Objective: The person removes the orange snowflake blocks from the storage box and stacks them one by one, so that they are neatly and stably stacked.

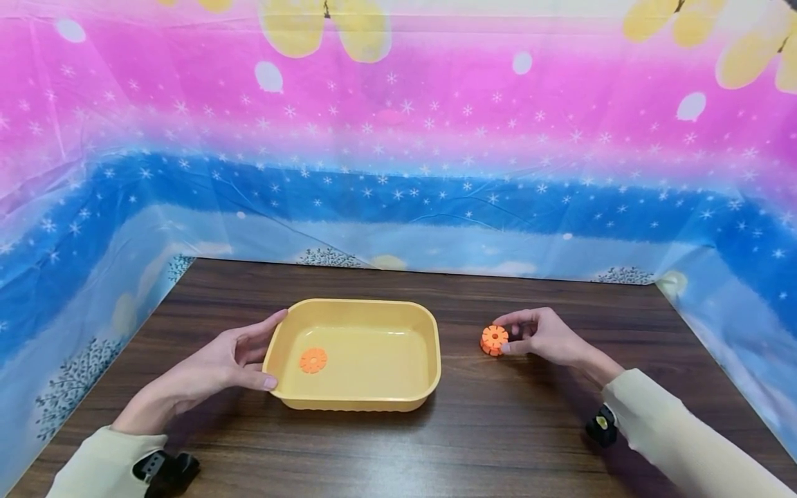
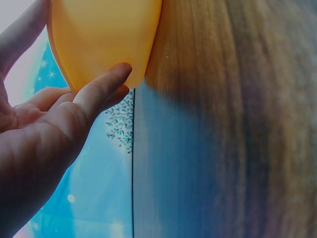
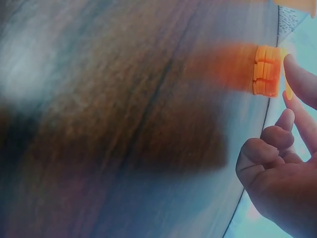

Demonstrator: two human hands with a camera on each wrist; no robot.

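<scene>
In the head view, my left hand (image 1: 218,360) holds the left end of a yellow plastic basin (image 1: 358,402), thumb at the near corner and a finger at the far one. The left wrist view has its fingers (image 2: 101,89) against the basin's outer wall. One orange notched disc (image 1: 313,360) lies flat inside, toward the left. To the basin's right, my right hand (image 1: 548,339) pinches an orange notched disc (image 1: 495,337) between thumb and index finger. Under it a short stack of orange discs (image 3: 266,71) stands on the table; the pinched disc is tilted off its top.
The dark wood-grain table (image 1: 398,456) carries the basin and the stack. A printed cloth (image 1: 398,187) with snowflakes hangs along the table's back and sides. Black wrist cameras sit at both cream sleeves (image 1: 672,422).
</scene>
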